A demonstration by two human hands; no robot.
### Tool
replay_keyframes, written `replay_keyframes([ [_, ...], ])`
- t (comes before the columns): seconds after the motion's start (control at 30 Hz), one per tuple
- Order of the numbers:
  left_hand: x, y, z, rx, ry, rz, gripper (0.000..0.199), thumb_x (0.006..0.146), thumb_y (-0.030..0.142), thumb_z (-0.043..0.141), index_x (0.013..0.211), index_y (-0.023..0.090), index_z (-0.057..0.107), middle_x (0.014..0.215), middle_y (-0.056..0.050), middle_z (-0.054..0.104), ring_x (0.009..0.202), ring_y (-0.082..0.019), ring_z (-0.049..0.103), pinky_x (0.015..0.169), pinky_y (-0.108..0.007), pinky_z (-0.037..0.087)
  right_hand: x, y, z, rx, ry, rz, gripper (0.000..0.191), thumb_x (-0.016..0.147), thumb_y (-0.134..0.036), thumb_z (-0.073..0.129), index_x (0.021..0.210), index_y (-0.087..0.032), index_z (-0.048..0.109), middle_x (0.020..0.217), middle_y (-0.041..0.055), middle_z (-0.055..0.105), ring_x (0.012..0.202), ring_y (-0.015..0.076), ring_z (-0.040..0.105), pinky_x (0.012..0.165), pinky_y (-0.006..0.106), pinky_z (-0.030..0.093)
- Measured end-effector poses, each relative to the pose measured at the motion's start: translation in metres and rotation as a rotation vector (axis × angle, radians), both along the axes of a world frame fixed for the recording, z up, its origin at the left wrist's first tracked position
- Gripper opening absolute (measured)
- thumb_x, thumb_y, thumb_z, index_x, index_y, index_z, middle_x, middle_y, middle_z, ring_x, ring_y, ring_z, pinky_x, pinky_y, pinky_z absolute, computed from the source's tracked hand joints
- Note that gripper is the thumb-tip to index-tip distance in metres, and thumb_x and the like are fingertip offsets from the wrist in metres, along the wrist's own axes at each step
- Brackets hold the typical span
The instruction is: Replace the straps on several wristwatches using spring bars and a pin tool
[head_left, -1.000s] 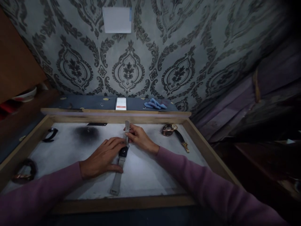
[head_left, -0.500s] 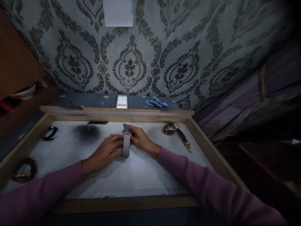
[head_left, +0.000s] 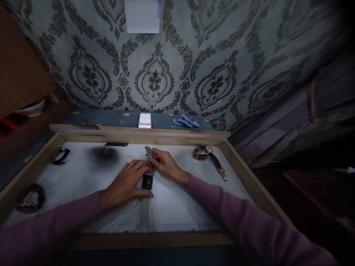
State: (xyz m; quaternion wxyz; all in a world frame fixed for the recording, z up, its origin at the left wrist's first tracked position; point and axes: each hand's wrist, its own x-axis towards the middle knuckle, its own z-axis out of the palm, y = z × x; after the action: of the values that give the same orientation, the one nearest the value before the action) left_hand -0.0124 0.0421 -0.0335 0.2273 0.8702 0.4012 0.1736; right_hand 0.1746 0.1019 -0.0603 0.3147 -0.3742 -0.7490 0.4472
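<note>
A watch with a grey strap (head_left: 144, 213) lies stretched out lengthwise near the middle of the white-bottomed wooden tray (head_left: 155, 236). Its dark case (head_left: 147, 181) faces up. My left hand (head_left: 126, 184) is at its left side, fingertips on the upper strap and thumb reaching across the strap just below the case. My right hand (head_left: 166, 165) pinches the far part of the strap, beside my left fingertips. The strap's far tip sticks out beyond both hands.
Black watches lie at the tray's left, one at the back (head_left: 61, 156) and one in front (head_left: 31, 198). At the back right are a dark and gold watch (head_left: 201, 152) and another with a black strap (head_left: 215, 161). Behind the tray sit a small white box (head_left: 145, 120) and blue cloth (head_left: 186, 120).
The grey strap, folded up between my hands before, now lies unfolded toward me with the dark case showing. My left thumb has spread away from its fingers.
</note>
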Motion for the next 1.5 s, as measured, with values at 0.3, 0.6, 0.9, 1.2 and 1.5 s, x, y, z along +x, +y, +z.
replay_keyframes([
  [0.3,-0.006,-0.005,-0.006,0.092,0.078,-0.046,0.070,0.082,0.064,0.058,0.138,0.024,0.044,0.136,-0.010,0.052,0.121,-0.031,0.049,0.094,-0.042,0.041,0.017,0.001,0.015,0.078,-0.040,-0.067,0.009,0.088,-0.024,0.050,0.095,-0.019,0.055,0.072,-0.0004,0.061,0.064,0.0142,0.058,0.060,0.023,0.044],
  [0.6,-0.012,-0.003,-0.012,0.137,0.102,-0.067,0.073,0.082,0.067,0.055,0.137,0.021,0.045,0.139,-0.012,0.051,0.128,-0.032,0.045,0.097,-0.042,0.036,0.068,-0.017,0.027,0.170,-0.341,-0.154,0.007,0.082,-0.013,0.057,0.077,-0.016,0.060,0.070,0.0022,0.060,0.063,0.0155,0.053,0.060,0.026,0.037],
  [0.9,-0.010,-0.002,-0.009,0.108,0.090,-0.052,0.071,0.082,0.067,0.055,0.136,0.023,0.047,0.136,-0.011,0.054,0.124,-0.031,0.047,0.096,-0.041,0.037,0.057,-0.030,0.026,0.160,-0.424,-0.088,0.015,0.080,-0.007,0.058,0.073,-0.019,0.054,0.077,0.0021,0.057,0.070,0.0163,0.051,0.068,0.028,0.038],
  [1.2,-0.010,-0.002,-0.011,0.138,0.067,-0.062,0.070,0.081,0.067,0.057,0.134,0.021,0.048,0.135,-0.011,0.054,0.122,-0.030,0.049,0.094,-0.040,0.037,0.055,-0.026,0.028,-0.116,-0.083,-0.087,0.020,0.091,-0.036,0.052,0.082,-0.018,0.051,0.070,-0.0001,0.059,0.049,0.0089,0.044,0.044,0.020,0.035],
  [1.5,-0.008,-0.006,-0.016,0.149,0.113,-0.039,0.081,0.078,0.072,0.054,0.140,0.021,0.042,0.137,-0.014,0.054,0.130,-0.035,0.043,0.102,-0.048,0.031,0.022,-0.049,0.029,-0.553,0.402,-0.104,0.032,0.076,-0.045,0.074,0.082,-0.014,0.068,0.062,-0.0008,0.060,0.053,0.0098,0.054,0.056,0.024,0.046],
])
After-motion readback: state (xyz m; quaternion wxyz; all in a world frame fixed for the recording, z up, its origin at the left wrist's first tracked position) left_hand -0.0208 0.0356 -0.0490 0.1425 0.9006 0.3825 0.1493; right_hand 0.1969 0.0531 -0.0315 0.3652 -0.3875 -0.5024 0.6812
